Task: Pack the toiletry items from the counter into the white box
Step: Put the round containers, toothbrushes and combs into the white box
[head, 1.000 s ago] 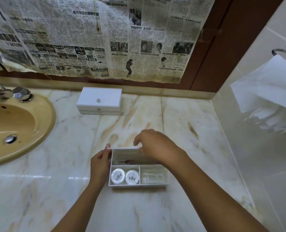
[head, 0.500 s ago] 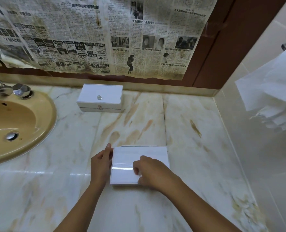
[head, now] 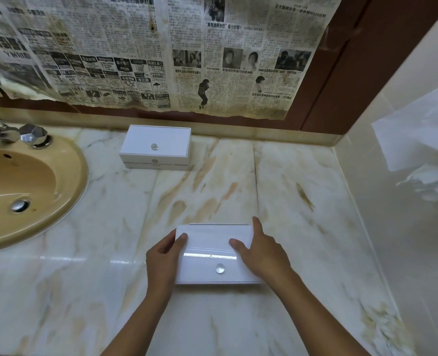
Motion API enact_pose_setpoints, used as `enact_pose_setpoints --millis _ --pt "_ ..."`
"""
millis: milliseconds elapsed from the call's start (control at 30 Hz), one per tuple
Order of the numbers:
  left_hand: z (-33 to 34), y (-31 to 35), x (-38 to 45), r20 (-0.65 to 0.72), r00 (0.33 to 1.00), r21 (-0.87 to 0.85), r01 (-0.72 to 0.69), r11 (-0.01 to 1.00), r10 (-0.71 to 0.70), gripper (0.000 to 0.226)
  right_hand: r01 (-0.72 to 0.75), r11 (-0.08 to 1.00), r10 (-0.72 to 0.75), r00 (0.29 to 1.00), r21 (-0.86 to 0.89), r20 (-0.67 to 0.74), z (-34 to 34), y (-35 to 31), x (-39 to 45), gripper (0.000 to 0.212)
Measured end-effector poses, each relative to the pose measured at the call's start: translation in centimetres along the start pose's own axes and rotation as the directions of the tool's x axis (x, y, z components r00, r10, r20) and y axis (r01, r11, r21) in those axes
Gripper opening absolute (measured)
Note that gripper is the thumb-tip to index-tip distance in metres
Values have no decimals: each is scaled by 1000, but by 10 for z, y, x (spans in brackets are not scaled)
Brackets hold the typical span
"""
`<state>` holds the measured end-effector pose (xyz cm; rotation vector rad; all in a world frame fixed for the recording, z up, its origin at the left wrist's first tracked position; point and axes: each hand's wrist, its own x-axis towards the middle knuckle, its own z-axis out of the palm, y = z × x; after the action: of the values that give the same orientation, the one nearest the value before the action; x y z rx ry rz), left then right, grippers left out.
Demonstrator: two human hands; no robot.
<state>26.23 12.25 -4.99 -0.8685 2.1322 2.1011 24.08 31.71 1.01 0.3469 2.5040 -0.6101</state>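
Observation:
A white box (head: 210, 242) lies on the marble counter (head: 302, 227) near the front, its lid closed and a small clear knob (head: 220, 268) on top. Its contents are hidden under the lid. My left hand (head: 162, 255) holds the box's left side, thumb on the lid. My right hand (head: 262, 250) holds the right side, thumb on the lid and fingers along the right edge.
A second closed white box (head: 156, 147) with a clear knob stands at the back by the wall. A tan sink (head: 66, 186) with a chrome tap (head: 15, 133) sits at the left. White towels (head: 423, 150) hang at the right wall. Newspaper covers the mirror.
The box was open, showing toiletries in compartments; the lid now covers it. My right hand moved from the lid's middle to the box's right side.

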Motion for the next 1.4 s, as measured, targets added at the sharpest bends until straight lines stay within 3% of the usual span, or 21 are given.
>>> enact_pose_setpoints --millis 300,733,967,1200,1400 --pt "15 8 15 -45 999 -2 5 1000 -5 21 1 999 4 995 50 -100 -8 -2 13 83" --pt "104 88 106 -5 993 -12 -115 993 115 16 -40 986 86 952 159 -293 -99 -23 108 90" --pt "151 115 168 18 992 15 -125 992 124 25 -73 974 135 946 213 -294 -131 -30 180 83" --pt "173 121 198 -18 992 95 -126 988 128 8 -70 970 131 957 232 -258 -141 -37 223 86" --pt "177 120 210 -44 991 147 -117 982 125 31 -67 969 131 957 240 -260 -137 -35 237 85"
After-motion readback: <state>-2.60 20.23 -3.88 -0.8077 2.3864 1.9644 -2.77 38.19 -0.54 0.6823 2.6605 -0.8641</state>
